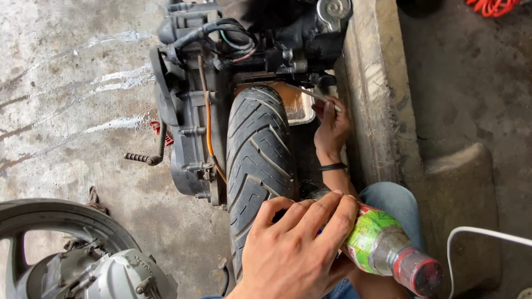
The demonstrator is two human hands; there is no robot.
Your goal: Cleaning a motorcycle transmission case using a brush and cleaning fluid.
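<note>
bottle tilted at the tyre, tube held at the engine

a person crouches behind a scooter's rear tyre [257, 160], which stands upright on a stained concrete floor [72, 111] with its tread running away from the camera toward the engine block [191, 99]. the left hand [293, 249] sits at the near end of the tyre, fingers curled and pressed around the body of a plastic bottle [388, 246] with a green label. the bottle lies almost flat, its long axis slanting from the tyre's near right edge out to the right, its red-tinted narrow end pointing away from the tyre and toward the person's knee [393, 205]. the end nearest the tyre is hidden under the hand, so i cannot tell whether it touches the rubber.

the right hand [331, 130] is farther up, on the tyre's right side, reaching forward with the wrist straight and a dark band around it. its fingertips pinch a thin pale tube [313, 93] that runs up and to the left toward the engine parts above the tyre. a metal tray [299, 108] lies on the ground just beyond the tyre's far end, beside that hand.

right of the tyre rises a concrete kerb [377, 99]. left of it a kick-start lever [145, 158] sticks out, and nearer the camera, well left of the tyre, lies a loose wheel [72, 249] with its brake hub.
</note>
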